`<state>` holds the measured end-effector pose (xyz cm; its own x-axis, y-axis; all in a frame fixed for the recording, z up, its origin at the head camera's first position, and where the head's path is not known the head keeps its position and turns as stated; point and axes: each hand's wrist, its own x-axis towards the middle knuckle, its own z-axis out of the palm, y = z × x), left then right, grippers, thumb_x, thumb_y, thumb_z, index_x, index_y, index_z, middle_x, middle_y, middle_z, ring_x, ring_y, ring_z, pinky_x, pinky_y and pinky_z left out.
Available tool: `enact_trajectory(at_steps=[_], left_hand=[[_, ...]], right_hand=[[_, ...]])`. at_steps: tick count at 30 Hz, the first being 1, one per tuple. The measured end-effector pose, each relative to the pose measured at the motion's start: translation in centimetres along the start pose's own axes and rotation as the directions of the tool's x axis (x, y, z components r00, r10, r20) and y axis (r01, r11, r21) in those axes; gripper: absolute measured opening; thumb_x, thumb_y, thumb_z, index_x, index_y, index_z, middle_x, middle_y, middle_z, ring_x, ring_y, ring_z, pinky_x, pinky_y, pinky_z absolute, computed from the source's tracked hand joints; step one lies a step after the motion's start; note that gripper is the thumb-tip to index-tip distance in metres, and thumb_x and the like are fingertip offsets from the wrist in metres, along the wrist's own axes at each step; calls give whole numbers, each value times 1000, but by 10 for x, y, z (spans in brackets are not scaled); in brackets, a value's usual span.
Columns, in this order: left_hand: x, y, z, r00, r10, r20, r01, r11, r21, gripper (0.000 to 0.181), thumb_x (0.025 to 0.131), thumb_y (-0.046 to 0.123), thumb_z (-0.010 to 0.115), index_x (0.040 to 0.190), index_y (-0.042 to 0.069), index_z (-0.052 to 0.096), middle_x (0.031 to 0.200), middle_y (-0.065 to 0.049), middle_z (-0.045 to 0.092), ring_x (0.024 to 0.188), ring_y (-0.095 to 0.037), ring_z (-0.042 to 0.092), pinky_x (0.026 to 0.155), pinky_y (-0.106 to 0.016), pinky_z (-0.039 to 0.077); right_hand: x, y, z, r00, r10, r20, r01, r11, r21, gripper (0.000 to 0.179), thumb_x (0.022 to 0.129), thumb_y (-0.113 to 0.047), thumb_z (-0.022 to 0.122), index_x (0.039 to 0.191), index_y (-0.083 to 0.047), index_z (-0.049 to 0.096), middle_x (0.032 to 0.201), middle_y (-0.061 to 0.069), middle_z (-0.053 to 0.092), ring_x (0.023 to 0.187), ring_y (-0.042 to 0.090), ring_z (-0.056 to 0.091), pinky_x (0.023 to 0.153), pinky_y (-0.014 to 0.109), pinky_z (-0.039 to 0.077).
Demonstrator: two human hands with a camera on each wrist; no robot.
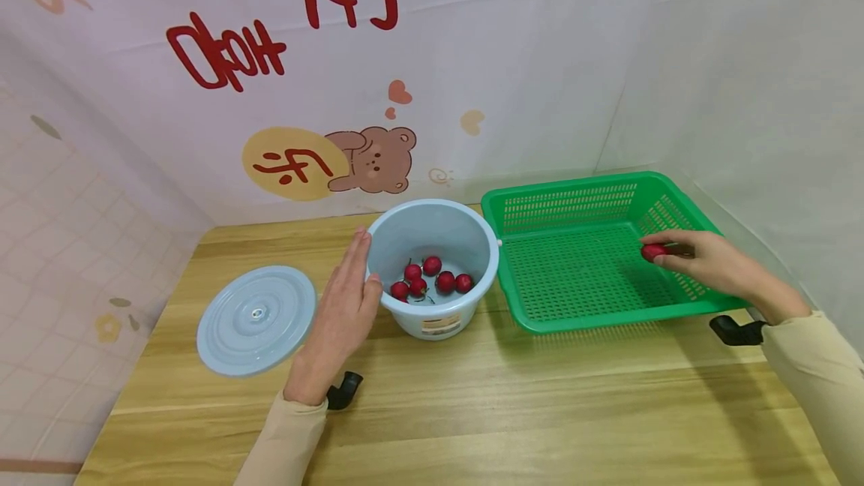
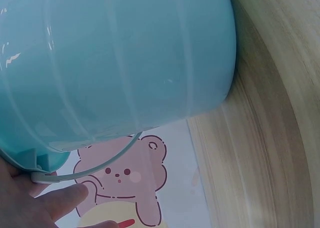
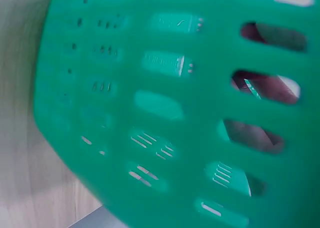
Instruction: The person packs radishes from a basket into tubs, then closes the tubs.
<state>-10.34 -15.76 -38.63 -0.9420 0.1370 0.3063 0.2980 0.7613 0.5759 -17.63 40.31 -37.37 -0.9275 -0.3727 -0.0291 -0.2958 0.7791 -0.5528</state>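
Note:
In the head view a light blue bucket (image 1: 439, 227) stands mid-table with several red radishes (image 1: 445, 281) on its bottom. My left hand (image 1: 343, 306) rests along the bucket's left rim, fingers extended. The left wrist view has the bucket's side (image 2: 130, 52) up close, with the left fingers (image 2: 62, 200) by its handle (image 2: 95, 174). Over the right end of a green basket (image 1: 607, 314), my right hand (image 1: 718, 261) pinches one radish (image 1: 652, 251). Through the basket wall's slots (image 3: 210, 52), the right wrist view gives only glimpses of that hand (image 3: 265, 87).
A round light blue lid (image 1: 258, 321) lies on the wooden table (image 1: 540, 403), left of the bucket. The basket stands right beside the bucket. Behind them hangs a white printed cloth (image 1: 540, 58) with a bear drawing.

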Motion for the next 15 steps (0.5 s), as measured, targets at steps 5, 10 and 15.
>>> enact_trajectory(at_steps=[5, 10, 15], left_hand=[[0, 0, 0, 1000, -3, 1, 3, 1000, -4, 63, 107, 27, 39, 165, 9, 24, 173, 0, 17, 156, -25, 23, 123, -60, 23], [1, 0, 0, 1000, -4, 0, 4, 1000, 1, 63, 107, 28, 39, 166, 9, 24, 173, 1, 16, 156, -24, 23, 123, -59, 23], [1, -1, 0, 1000, -7, -4, 7, 1000, 5, 64, 106, 28, 39, 166, 10, 24, 173, 2, 16, 156, -24, 23, 123, -59, 22]], right_hand=[[-8, -1, 0, 999, 2, -47, -1, 1000, 16, 40, 103, -13, 64, 141, -2, 60, 123, 23, 68, 95, -11, 59, 68, 21, 52], [-14, -8, 1, 996, 33, -87, -31, 999, 29, 40, 103, -16, 63, 142, -5, 61, 125, 20, 68, 96, -12, 58, 70, 16, 50], [-17, -17, 3, 991, 46, -126, -38, 997, 65, 41, 103, -18, 64, 142, -4, 61, 126, 19, 67, 99, -14, 59, 73, 9, 47]])
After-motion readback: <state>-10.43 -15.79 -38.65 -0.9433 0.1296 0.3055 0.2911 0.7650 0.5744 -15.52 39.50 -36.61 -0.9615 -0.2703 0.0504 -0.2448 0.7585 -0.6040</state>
